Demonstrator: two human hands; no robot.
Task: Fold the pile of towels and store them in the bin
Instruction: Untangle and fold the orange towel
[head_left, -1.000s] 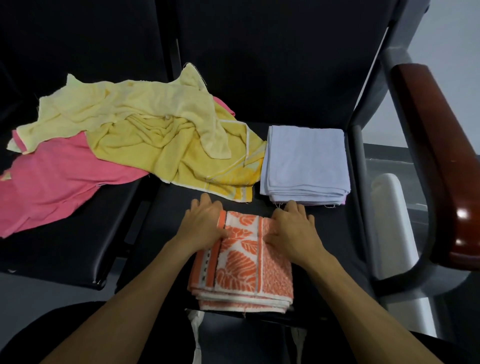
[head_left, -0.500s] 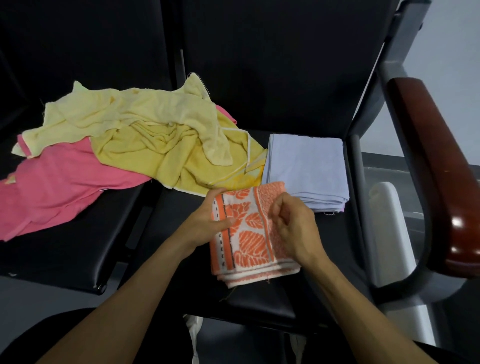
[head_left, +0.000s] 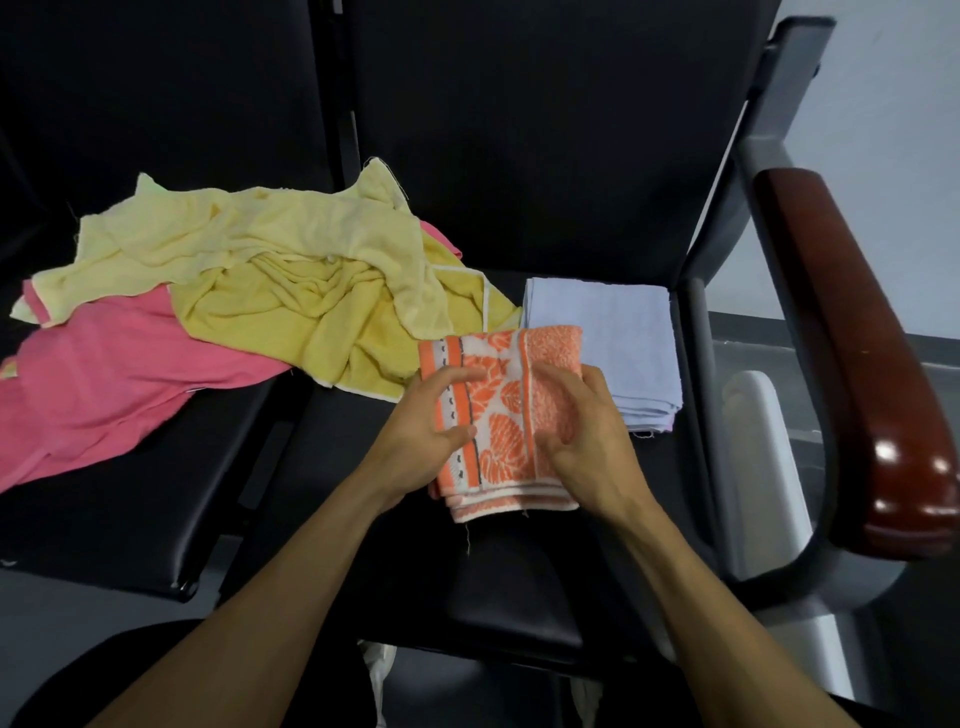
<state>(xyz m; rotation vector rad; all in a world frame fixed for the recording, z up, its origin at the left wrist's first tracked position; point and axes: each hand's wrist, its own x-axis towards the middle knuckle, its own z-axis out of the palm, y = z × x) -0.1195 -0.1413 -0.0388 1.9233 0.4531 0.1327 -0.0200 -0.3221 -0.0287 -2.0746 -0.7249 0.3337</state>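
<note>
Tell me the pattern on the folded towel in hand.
Orange leaf print on white, orange stripes: folded towel, head view.

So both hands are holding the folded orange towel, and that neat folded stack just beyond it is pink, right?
Not quite. The head view shows both hands, left and right, holding the folded orange towel, but the folded stack beyond it is pale blue. The pink towel lies unfolded at the left.

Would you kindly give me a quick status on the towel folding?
Both hands, left and right, grip the folded orange towel. Lavender stack just beyond. Nothing between them. Bin not in view.
</note>
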